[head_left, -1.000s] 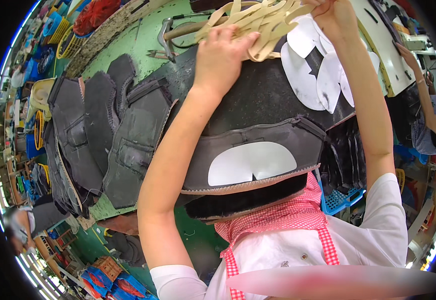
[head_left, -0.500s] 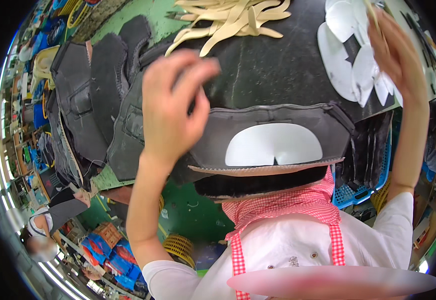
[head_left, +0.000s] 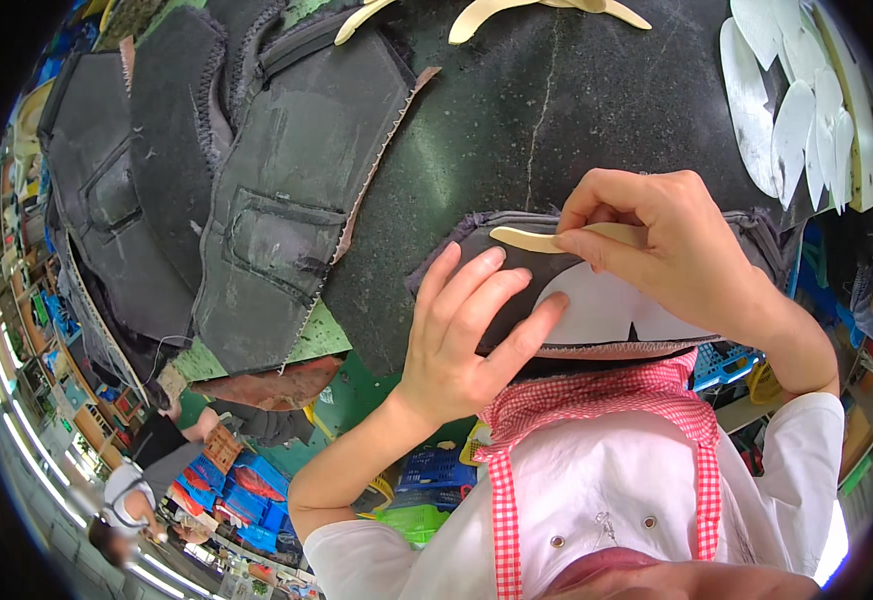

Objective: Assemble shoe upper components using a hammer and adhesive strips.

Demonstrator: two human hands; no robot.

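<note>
Between my right hand's [head_left: 672, 235] thumb and fingers is a curved cream strip [head_left: 524, 240]. It lies along the top edge of a dark grey padded piece [head_left: 505, 288] with stitched edges, and part of it is hidden by the hand. A white half-round sheet [head_left: 592, 310] with a small notch lies on that same piece, below the strip. My left hand [head_left: 467, 340] rests on the left part of the dark piece, fingers spread. Its thumb touches the left edge of the white sheet, and nothing is in its grip.
More dark padded pieces [head_left: 282, 160] are spread at the left of the black worktop [head_left: 467, 130]. Cream strips [head_left: 502, 15] lie at the far edge of view. White curved sheets [head_left: 752, 110] are heaped at the far right. A blue basket [head_left: 722, 365] stands below the table's right side.
My right hand has come from the white sheets down to the dark piece, bringing a cream strip. My left hand has lowered onto the piece. The view has shifted, moving the cream heap mostly out of sight.
</note>
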